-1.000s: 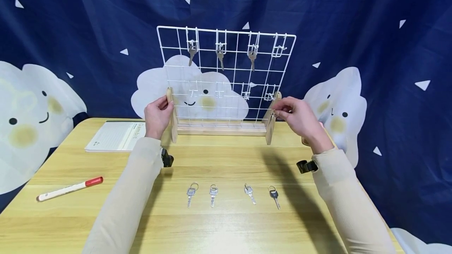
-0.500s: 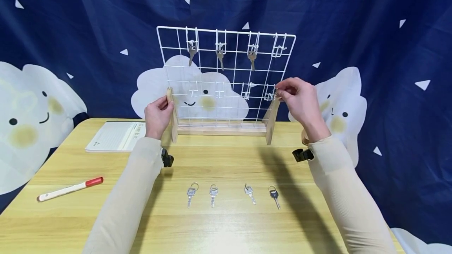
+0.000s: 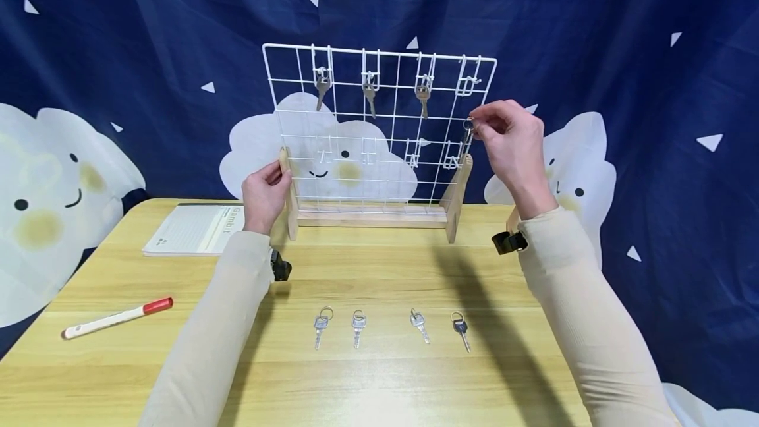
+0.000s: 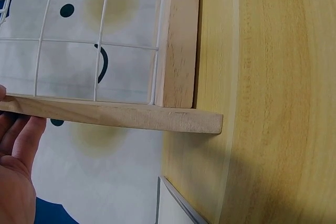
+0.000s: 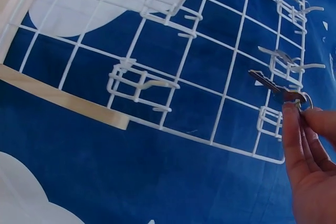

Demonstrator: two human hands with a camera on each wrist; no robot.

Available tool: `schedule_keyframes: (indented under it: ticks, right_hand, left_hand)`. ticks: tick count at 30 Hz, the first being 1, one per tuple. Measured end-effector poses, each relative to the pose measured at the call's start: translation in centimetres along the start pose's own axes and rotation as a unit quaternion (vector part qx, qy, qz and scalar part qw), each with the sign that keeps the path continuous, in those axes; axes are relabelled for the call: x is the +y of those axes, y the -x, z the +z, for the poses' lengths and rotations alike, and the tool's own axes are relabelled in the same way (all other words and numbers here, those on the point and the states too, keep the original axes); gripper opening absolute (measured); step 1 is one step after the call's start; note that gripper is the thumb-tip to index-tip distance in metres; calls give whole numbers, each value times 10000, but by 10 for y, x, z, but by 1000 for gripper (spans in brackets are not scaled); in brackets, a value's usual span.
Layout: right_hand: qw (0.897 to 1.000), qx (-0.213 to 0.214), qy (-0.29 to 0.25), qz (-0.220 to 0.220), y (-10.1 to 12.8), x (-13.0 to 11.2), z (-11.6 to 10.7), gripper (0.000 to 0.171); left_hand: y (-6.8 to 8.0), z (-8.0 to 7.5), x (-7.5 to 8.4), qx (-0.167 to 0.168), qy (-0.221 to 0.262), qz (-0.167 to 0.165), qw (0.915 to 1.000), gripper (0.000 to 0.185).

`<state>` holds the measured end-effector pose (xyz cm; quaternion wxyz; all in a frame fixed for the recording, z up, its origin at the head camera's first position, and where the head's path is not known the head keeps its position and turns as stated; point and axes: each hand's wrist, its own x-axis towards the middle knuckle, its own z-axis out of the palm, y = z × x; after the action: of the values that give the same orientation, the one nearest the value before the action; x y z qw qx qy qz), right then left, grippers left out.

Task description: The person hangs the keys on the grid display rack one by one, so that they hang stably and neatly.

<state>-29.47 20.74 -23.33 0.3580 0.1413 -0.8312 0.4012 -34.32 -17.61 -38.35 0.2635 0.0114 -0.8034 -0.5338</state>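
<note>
My right hand (image 3: 511, 143) pinches a key (image 5: 277, 87) by its ring, between thumb and fingertips, at the right edge of the white wire grid rack (image 3: 379, 87). In the right wrist view the key's blade points away from the fingers, near the top right hook (image 5: 271, 120). That hook carries no key. Three keys hang from the other top hooks, one of them a key (image 3: 423, 94) beside the bare hook. My left hand (image 3: 266, 196) grips the rack's left wooden upright (image 4: 105, 115), thumb on one side and fingers on the other.
Several keys with rings lie in a row on the wooden table, among them a black-headed key (image 3: 460, 327). A notepad (image 3: 196, 229) lies behind my left arm. At the left is a red-capped marker (image 3: 118, 318). Lower hooks (image 3: 412, 160) on the grid hold nothing.
My right hand has risen with the key, from beside the right wooden upright to just below the top right hook. The left hand stays on the left upright.
</note>
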Motion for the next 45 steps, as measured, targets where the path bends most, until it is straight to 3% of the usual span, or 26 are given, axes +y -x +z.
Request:
schedule_keyframes:
  ticks: [9, 25, 32, 41, 45]
  right_hand:
    - [9996, 237, 133, 11, -18, -12, -12, 16]
    - [9978, 231, 42, 625, -46, -18, -11, 17]
    - [9964, 213, 178, 806, -50, -14, -7, 17]
    - [9944, 28, -171, 1045, -50, -10, -5, 15]
    - [9952, 106, 77, 975, -43, -8, -2, 17]
  left_hand:
    - [1, 2, 1, -13, -25, 32, 10000, 36]
    - [0, 0, -2, 65, 11, 66, 10000, 36]
    - [1, 1, 0, 68, 88, 11, 9999, 36]
    - [1, 2, 0, 99, 16, -21, 9999, 36]
    - [1, 3, -1, 67, 65, -50, 9999, 36]
